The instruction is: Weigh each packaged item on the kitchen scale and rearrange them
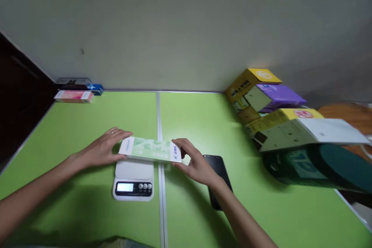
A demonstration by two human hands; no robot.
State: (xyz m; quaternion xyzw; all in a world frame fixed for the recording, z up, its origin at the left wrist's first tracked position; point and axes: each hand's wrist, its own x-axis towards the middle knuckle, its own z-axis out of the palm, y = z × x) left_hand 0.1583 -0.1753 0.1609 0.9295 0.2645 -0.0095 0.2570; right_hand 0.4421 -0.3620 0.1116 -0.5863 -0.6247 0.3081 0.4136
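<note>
A long, slim green-and-white carton [151, 149] spans the space between my two hands. My left hand [107, 148] grips its left end, with thumb below and fingers above. At the other end, my right hand [193, 161] pinches the carton's white right edge. Under the carton's left part sits a white digital scale [134, 193], its display lit and several round buttons beside it. The carton hides the back of the scale's platform. I cannot tell whether the carton touches the platform. A dark phone [216, 168] lies partly beneath my right wrist.
On the green table [192, 116], a pink-and-white carton [74, 96] and a blue box [96, 89] lie at the far left. Toward the right stand a yellow box [247, 83], a purple box [279, 96], a white box [328, 131] and a dark green container [308, 166]. A metal seam [162, 205] splits the tabletop.
</note>
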